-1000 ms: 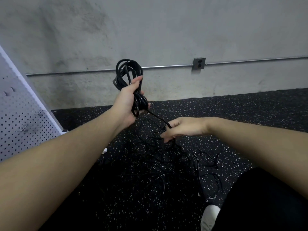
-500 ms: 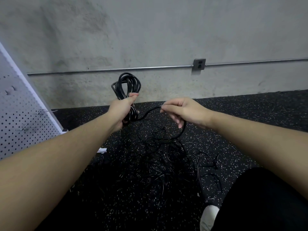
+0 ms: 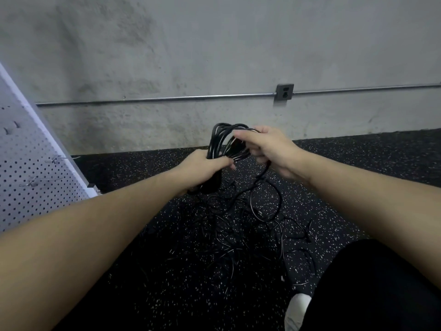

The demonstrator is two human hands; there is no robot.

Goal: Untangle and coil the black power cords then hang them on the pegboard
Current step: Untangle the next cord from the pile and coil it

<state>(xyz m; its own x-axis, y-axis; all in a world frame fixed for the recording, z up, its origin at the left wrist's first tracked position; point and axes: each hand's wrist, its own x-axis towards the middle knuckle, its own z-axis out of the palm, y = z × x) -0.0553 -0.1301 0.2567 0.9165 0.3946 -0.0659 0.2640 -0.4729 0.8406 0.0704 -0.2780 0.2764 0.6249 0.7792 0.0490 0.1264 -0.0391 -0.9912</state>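
Concrete wall (image 3: 214, 56) stands behind a speckled black rubber floor (image 3: 358, 163); a white pegboard (image 3: 31, 177) leans at left. Tangled black power cords (image 3: 250, 230) lie on the floor. Held above them, a coiled cord (image 3: 220, 139) is gripped by the left hand (image 3: 202, 167), while the right hand (image 3: 269, 149) pinches its upper loop.

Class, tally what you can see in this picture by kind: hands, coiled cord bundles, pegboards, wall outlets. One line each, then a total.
Hands: 2, left hand and right hand
Coiled cord bundles: 1
Pegboards: 1
Wall outlets: 1
Total: 5
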